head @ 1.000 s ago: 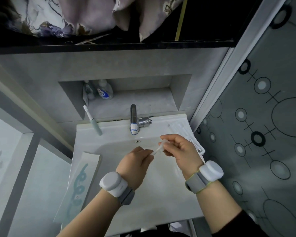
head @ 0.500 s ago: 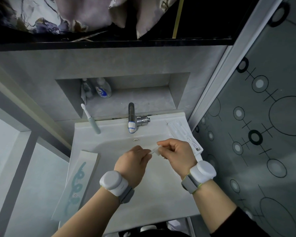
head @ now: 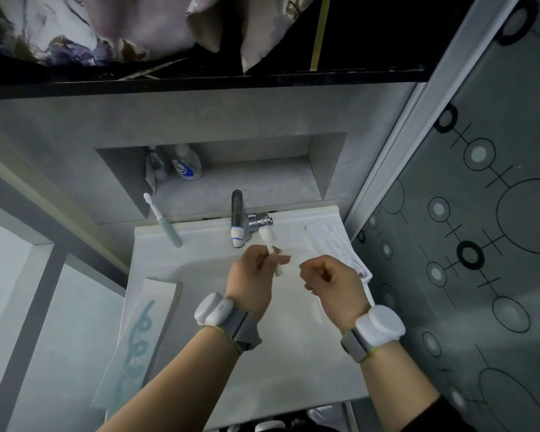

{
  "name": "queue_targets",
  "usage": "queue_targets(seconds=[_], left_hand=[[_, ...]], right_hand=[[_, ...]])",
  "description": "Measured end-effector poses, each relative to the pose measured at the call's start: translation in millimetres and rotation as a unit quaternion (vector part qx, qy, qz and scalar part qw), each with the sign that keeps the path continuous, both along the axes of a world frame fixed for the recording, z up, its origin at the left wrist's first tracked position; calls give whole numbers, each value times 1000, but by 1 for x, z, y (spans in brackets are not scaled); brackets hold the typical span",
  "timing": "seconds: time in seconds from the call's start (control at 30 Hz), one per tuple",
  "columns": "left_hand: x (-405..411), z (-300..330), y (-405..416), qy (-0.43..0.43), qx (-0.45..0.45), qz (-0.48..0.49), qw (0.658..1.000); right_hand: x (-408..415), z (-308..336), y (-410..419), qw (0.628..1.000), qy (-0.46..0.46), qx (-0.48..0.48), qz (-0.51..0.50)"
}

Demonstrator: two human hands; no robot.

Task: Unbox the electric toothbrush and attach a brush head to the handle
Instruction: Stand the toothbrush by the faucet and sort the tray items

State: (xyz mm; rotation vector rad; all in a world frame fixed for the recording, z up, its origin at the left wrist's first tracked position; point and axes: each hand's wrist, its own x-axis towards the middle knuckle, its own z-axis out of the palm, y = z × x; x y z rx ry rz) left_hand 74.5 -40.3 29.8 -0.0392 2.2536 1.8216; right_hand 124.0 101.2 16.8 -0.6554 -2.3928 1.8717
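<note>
My left hand (head: 251, 277) grips a white brush head (head: 269, 244) by its stem, bristle end up, just in front of the faucet. My right hand (head: 332, 283) is a little to the right, apart from it, its fingers curled; a thin clear wrapper (head: 317, 308) seems to hang from them. A teal electric toothbrush (head: 166, 224) with a white head leans on the sink's back left rim. The white inner tray (head: 331, 241) with a cable lies on the right rim. The box sleeve (head: 139, 338) with a teal print lies on the left rim.
The white sink (head: 293, 369) lies under both hands, with a metal faucet (head: 237, 213) at its back. Bottles (head: 186, 166) stand in the wall niche. A patterned glass door (head: 480, 244) closes off the right side. Cloth hangs overhead.
The hands were together on the brush head and have pulled apart. My left hand now holds the head upright by itself, and my right hand has drawn away to the right.
</note>
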Motion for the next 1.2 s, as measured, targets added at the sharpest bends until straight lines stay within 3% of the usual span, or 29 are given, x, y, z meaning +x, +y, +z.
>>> queue_targets(seconds=[0.17, 0.33, 0.57, 0.7, 0.83, 1.2], left_hand=[[-7, -6, 10, -34, 68, -9, 997], [-11, -13, 20, -45, 103, -40, 993], [-25, -29, 34, -54, -7, -50, 997], [-31, -32, 39, -34, 9, -45, 998], [-37, -32, 44, -40, 4, -39, 998], [-44, -30, 38, -2, -45, 10, 999]], right_hand=[[-1, -1, 1, 1000, -12, -15, 21], [-7, -2, 0, 995, -33, -88, 18], [-21, -24, 34, 993, -62, -96, -41], [-55, -50, 88, 985, -123, -25, -118], [-91, -75, 134, 970, -204, 110, -74], [-133, -105, 149, 923, -295, 241, 51]])
